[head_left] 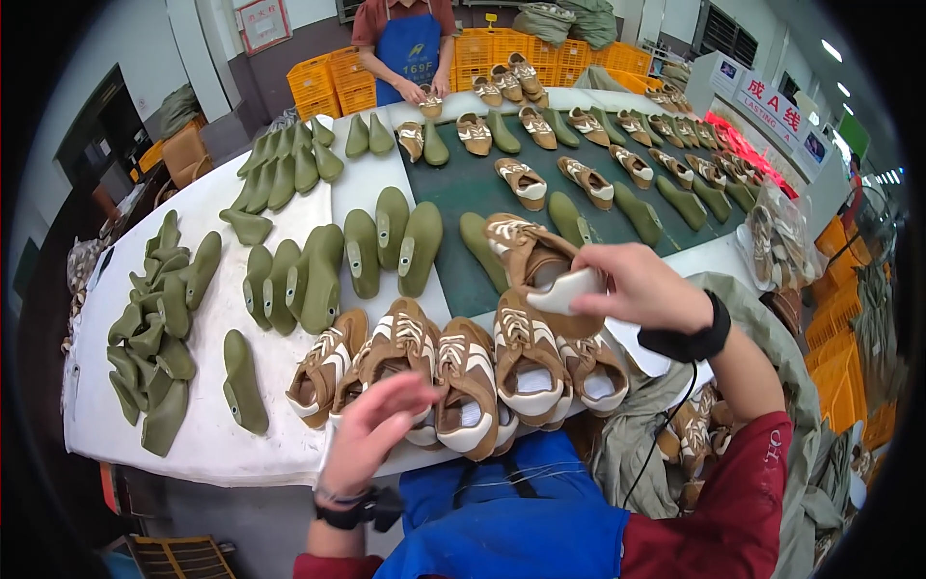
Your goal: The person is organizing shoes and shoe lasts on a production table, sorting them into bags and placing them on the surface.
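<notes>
Worker at a shoe-lasting station, head view. The right hand (641, 288) is pinching a pale insole piece (567, 289) in its grip, holding it just above the row of brown-and-cream shoe uppers (463, 372) that is lying along the near edge of the white surface (207, 425). The left hand (371, 429) is hovering, blurred, at the near end of that row, fingers spread and closing on nothing. A further brown upper (526, 249) is sitting just behind the row, partly under the insole piece. Judged risk: the uppers are crowding and overlapping at the surface's edge, so a nudge from either hand could be tipping one off toward the worker's blue apron (511, 521); the thin insole, gripped only at one end, could also be slipping. Beyond the row, green shoe lasts (318, 275) are lying in loose groups, with a dark green mat (482, 183) carrying more lasts and uppers. Farther from the row, a second person in a blue apron (410, 48) is working before yellow crates (333, 82).
</notes>
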Available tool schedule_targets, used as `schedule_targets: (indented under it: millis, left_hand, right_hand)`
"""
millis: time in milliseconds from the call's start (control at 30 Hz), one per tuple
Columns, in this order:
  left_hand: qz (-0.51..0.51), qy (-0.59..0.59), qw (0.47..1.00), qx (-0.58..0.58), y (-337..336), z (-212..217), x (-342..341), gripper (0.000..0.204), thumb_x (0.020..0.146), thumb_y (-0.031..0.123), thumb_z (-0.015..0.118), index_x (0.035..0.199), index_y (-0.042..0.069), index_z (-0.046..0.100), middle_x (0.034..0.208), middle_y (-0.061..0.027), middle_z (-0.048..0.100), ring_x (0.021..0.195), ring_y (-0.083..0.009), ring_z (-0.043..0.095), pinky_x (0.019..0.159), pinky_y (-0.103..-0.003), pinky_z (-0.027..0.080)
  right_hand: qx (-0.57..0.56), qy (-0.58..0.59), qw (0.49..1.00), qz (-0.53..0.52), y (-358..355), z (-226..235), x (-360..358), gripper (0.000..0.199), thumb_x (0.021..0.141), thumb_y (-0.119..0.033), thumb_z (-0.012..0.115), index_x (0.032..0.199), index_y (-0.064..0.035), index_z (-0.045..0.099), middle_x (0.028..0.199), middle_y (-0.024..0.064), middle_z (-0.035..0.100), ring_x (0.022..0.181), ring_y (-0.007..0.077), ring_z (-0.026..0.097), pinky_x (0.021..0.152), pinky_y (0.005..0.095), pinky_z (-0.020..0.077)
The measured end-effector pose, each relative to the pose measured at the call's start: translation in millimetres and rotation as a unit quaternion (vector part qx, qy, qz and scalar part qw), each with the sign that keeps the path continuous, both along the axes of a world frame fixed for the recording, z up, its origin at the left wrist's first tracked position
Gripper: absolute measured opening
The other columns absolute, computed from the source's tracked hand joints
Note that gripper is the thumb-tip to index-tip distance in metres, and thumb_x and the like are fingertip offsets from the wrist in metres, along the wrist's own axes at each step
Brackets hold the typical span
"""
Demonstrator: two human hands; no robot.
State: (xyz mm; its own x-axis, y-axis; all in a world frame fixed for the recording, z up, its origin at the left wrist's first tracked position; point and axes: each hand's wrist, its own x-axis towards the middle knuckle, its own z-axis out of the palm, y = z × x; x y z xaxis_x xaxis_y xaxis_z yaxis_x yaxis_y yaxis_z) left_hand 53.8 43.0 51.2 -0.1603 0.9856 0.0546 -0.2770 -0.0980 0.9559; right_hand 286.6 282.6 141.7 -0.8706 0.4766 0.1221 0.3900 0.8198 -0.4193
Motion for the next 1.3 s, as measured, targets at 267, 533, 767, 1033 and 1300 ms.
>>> schedule_targets:
  millis: [267,533,767,1033,1300]
  left_hand:
    - [0.028,0.407,0.911,-0.058,16.0,70.6,-90.6,0.038,0.080,0.003,0.056,0.116,0.000,0.050,0.099,-0.0123,0.061,0.093,-0.0197,0.059,0.084,-0.031,0.046]
    - [0.006,0.891,0.441,0.110,247.7,-17.2,-176.5,0.050,0.074,0.003,0.053,0.122,0.018,0.046,0.112,-0.0108,0.048,0.106,-0.0271,0.048,0.083,-0.038,0.043]
    - [-0.091,0.875,0.464,-0.107,345.8,-142.2,-253.6,0.036,0.076,0.007,0.051,0.112,0.013,0.056,0.110,-0.0119,0.051,0.101,-0.0271,0.054,0.084,-0.037,0.046]
    - [-0.156,0.807,0.552,-0.141,309.6,-99.4,-213.0,0.046,0.064,0.010,0.055,0.109,0.004,0.058,0.098,-0.0210,0.059,0.092,-0.0334,0.058,0.082,-0.038,0.047]
    - [-0.263,0.848,0.448,0.110,308.1,-73.1,-160.7,0.092,0.053,0.021,0.079,0.133,0.021,0.034,0.133,-0.0187,0.034,0.120,-0.0333,0.038,0.096,-0.039,0.037]
  right_hand:
    - [-0.010,-0.116,0.991,-0.062,117.3,-53.3,-68.8,0.045,0.071,-0.036,0.066,0.099,-0.0019,0.059,0.092,0.0184,0.062,0.089,0.0323,0.059,0.078,0.0378,0.0459]
    - [-0.039,-0.103,0.993,-0.048,149.1,-120.7,-123.1,0.048,0.069,-0.038,0.067,0.100,-0.0025,0.059,0.092,0.0189,0.062,0.088,0.0334,0.060,0.079,0.0382,0.0465]
    - [-0.054,-0.097,0.992,-0.051,154.6,-147.7,-141.3,0.045,0.069,-0.036,0.067,0.097,-0.0017,0.059,0.090,0.0203,0.062,0.087,0.0341,0.060,0.078,0.0402,0.0467]
    - [-0.090,-0.026,0.989,-0.111,187.5,-218.1,-173.4,0.036,0.071,-0.027,0.066,0.096,-0.0015,0.057,0.090,0.0203,0.062,0.087,0.0340,0.060,0.078,0.0405,0.0461]
    - [-0.114,-0.043,0.987,-0.100,209.4,-237.7,-202.1,0.034,0.072,-0.026,0.067,0.096,-0.0040,0.057,0.094,0.0173,0.062,0.090,0.0328,0.059,0.080,0.0398,0.0453]
